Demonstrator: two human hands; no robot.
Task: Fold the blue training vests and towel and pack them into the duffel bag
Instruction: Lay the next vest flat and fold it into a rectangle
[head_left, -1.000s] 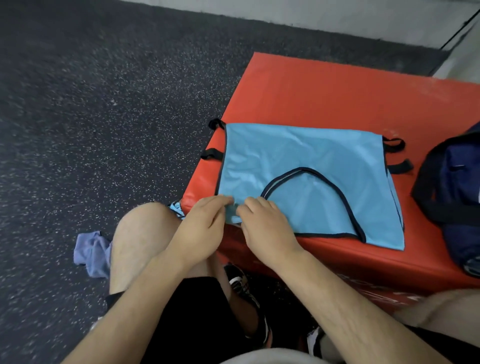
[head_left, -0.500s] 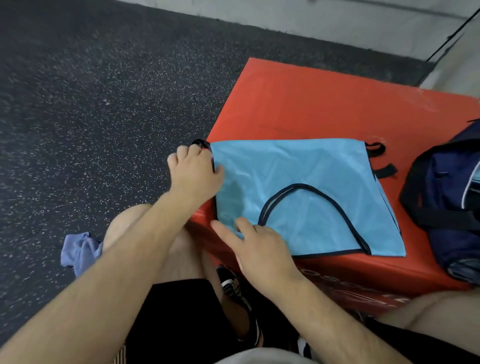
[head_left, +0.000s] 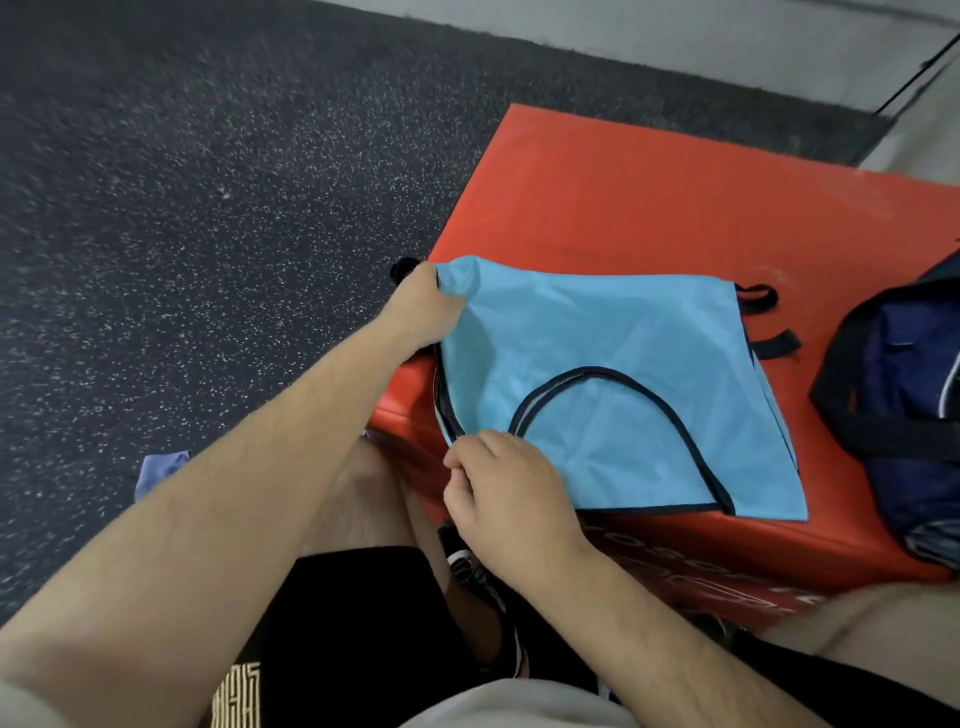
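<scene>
A light blue training vest (head_left: 613, 374) with dark trim lies spread on the red padded box (head_left: 649, 208). My left hand (head_left: 423, 306) grips its far left corner and lifts the fabric off the box. My right hand (head_left: 506, 493) pinches the near left edge of the vest at the box's front. A navy duffel bag (head_left: 904, 400) with black straps stands on the box at the right, its inside hidden. A crumpled lilac-blue cloth (head_left: 158, 470) lies on the floor to the left, behind my left arm.
The box sits on dark speckled rubber flooring (head_left: 208, 208); a pale wall runs along the back. My knees and black shorts fill the bottom of the view, close against the box's front face. Black strap loops (head_left: 763, 322) stick out at the vest's right side.
My left hand closed on the vest's far left corner and raised it. My right hand went from flat on the near edge to pinching it. The view shifted slightly.
</scene>
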